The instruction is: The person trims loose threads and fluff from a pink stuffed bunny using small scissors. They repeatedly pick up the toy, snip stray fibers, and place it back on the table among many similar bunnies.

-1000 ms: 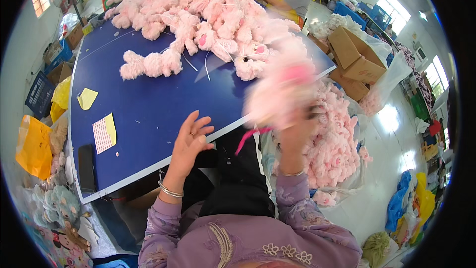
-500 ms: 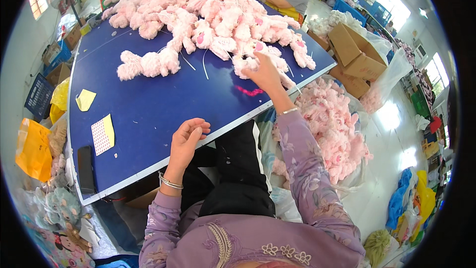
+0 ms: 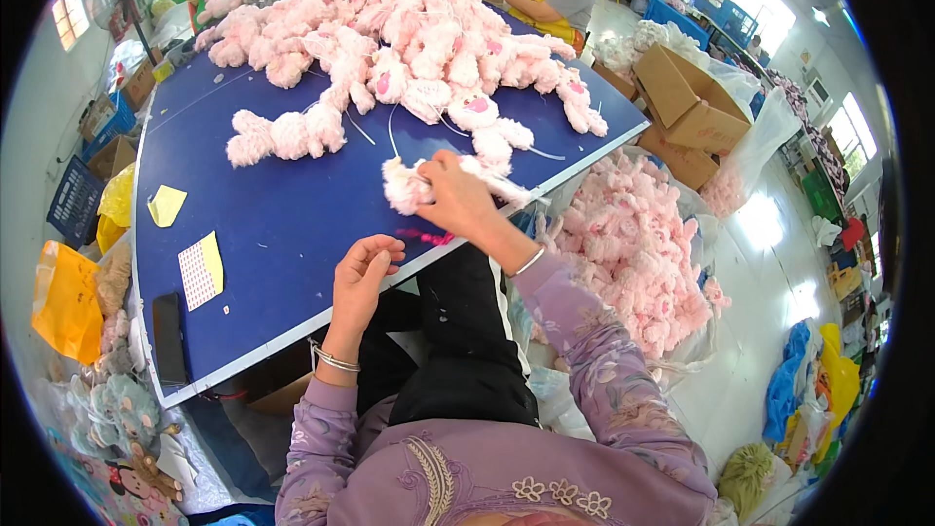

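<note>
My right hand [image 3: 455, 197] is closed round a small pale pink plush toy [image 3: 401, 187] just above the blue table. White strands [image 3: 514, 191] trail from it to the right, past my fingers. My left hand [image 3: 365, 278] hovers at the table's near edge, loosely curved and holding nothing, its thumb apart from the fingers. Between my hands and near that edge lies a bright magenta piece of yarn or trim [image 3: 426, 236]. A large heap of similar pink plush toys [image 3: 409, 29] covers the far side, with white ties sticking out from several of them.
On the blue table [image 3: 282, 205] lie a sticker sheet [image 3: 201, 271], a yellow paper [image 3: 167, 206] and a dark oblong object [image 3: 168, 339]. Right of the table, a bag of pink plush [image 3: 633, 253] stands below open cardboard boxes [image 3: 691, 102]. A person in a yellow apron [image 3: 550, 5] sits across the table.
My right hand has come from the heap toward me and left, bringing a pink plush toy with it. The magenta piece has shifted nearer and left. My left hand has barely moved.
</note>
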Demonstrator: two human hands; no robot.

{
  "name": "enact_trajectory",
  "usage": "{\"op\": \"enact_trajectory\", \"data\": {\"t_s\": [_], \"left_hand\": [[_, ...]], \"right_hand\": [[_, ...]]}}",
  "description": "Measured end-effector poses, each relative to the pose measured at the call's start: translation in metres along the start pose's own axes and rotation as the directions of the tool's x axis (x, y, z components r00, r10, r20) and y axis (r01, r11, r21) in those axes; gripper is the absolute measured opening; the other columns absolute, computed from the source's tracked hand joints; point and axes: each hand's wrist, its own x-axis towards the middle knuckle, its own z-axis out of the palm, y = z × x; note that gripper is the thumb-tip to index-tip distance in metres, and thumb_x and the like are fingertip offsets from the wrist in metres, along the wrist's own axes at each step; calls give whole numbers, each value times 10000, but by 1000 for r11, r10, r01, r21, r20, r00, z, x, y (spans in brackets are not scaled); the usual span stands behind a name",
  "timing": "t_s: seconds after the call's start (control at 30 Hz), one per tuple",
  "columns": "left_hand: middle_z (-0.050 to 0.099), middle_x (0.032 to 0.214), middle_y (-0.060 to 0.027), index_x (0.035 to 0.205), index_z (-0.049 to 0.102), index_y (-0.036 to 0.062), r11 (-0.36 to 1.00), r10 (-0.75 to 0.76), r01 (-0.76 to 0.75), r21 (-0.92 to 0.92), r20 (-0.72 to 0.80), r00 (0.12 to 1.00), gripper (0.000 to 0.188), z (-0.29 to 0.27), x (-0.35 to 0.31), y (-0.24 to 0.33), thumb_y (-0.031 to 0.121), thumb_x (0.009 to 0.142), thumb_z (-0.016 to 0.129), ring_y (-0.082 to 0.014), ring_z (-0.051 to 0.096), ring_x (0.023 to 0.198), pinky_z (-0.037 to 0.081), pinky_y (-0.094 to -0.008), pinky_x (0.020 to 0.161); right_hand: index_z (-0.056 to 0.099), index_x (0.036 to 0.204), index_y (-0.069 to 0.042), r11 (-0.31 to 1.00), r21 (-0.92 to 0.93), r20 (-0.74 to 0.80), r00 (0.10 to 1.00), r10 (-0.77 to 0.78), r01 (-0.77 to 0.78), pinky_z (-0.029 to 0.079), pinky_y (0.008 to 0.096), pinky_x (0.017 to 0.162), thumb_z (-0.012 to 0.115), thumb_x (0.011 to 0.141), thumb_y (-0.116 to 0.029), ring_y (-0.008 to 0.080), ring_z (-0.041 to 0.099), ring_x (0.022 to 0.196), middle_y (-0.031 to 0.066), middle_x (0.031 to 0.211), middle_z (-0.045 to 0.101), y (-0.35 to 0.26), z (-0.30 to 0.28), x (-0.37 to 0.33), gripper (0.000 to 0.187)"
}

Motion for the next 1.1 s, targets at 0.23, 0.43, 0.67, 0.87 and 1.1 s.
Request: {"op": "enact_trajectory", "data": {"t_s": [0.23,0.43,0.67,0.87,1.1], "left_hand": [[610,1161,-81,1168,568,-1,1000,0,0,-18,-26,1000,241,-5,1,-4,83,945,531,-161,592,1051,501,-278,827],[606,1177,-82,1172,568,1,1000,-19,19,-15,6,1000,249,-2,2,-3,99,945,539,-166,589,1066,507,-282,822],[612,1163,-68,1168,574,8,999,-28,28,34,23,999,245,-1,3,-1,105,945,544,-160,590,1062,514,-280,820],[486,1330,-111,1359,406,20,999,1,-4,-44,-51,999,423,2,1,0,91,950,494,-200,510,1193,496,-326,896],[426,1355,-191,1462,189,24,996,65,-69,-50,-76,995,644,2,2,-1,67,921,535,-222,488,1208,464,-346,942]], "right_hand": [[550,1175,-31,915,390,-101,993,-64,99,445,406,951,750,739,-278,363,517,1184,203,1293,502,-34,5,0,539],[532,1205,-35,988,126,212,976,58,-86,470,380,898,743,717,-300,339,586,1075,175,1183,596,-6,-18,-7,594],[558,1064,-23,989,104,72,992,100,-107,505,440,771,700,714,-257,363,632,902,183,948,652,-6,16,-4,445],[586,1049,39,906,390,26,985,170,-166,503,441,767,702,742,-311,385,645,871,244,927,662,-24,19,-2,480],[543,1131,92,625,770,0,979,205,-131,498,310,795,678,795,-171,203,643,898,181,1004,657,-45,27,-17,447]]}}
